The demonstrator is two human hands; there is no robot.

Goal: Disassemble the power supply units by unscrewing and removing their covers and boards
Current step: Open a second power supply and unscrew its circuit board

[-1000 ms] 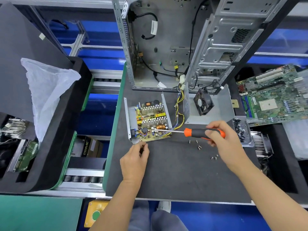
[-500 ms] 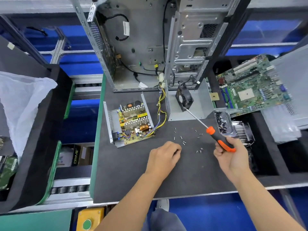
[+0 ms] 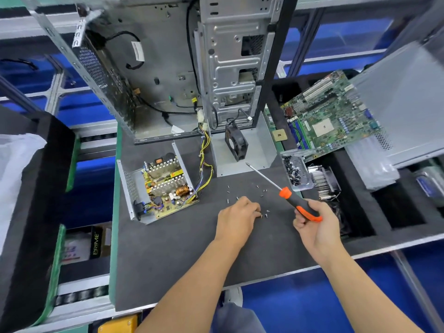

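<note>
Power supply unit open on the surface; board not yet removed.

The power supply unit (image 3: 158,188) lies cover-off at the left of the dark surface (image 3: 182,248), its board (image 3: 168,188) seated in the metal tray. Its long axis runs from near-left to far-right. It lies up and to the left of both hands; the left hand (image 3: 237,218) is nearer, fingers curled down over loose screws (image 3: 264,213), though whether it pinches one cannot be told. The right hand (image 3: 314,224) grasps the screwdriver (image 3: 286,193), whose tip points away toward the fan (image 3: 236,144).
</note>
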